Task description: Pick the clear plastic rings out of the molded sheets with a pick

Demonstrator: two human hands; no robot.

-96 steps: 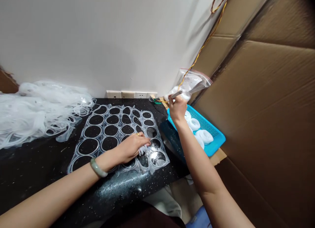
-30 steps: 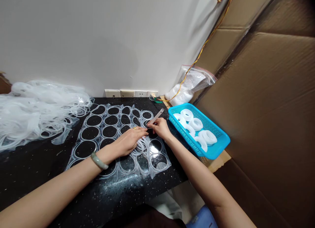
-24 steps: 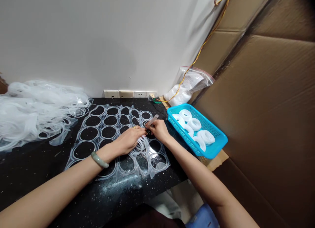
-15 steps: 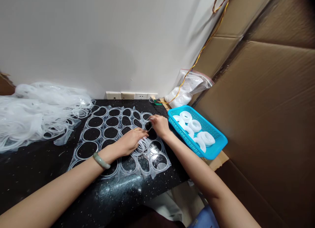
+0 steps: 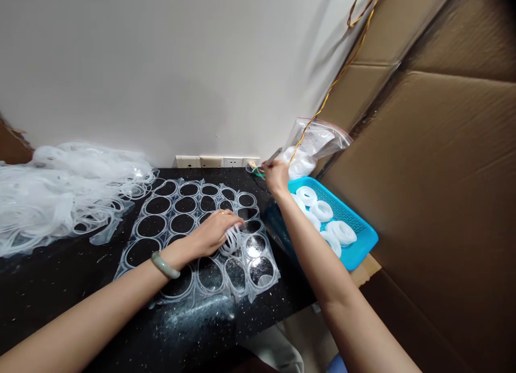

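Over a black counter [image 5: 48, 287], left grip [image 5: 213, 234] pinches rings [image 5: 231, 243], right grip [image 5: 277, 177] a tool [image 5: 274, 156].

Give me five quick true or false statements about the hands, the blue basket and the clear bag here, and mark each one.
1. The left hand holds gathered white rings. True.
2. The right hand holds nothing. False: it grips a thin flat tool.
3. White coils lie in the blue basket. True.
4. The basket is left of the ring-patterned sheet. False: it is to the right.
5. A clear bag lies beyond the basket's far end. True.
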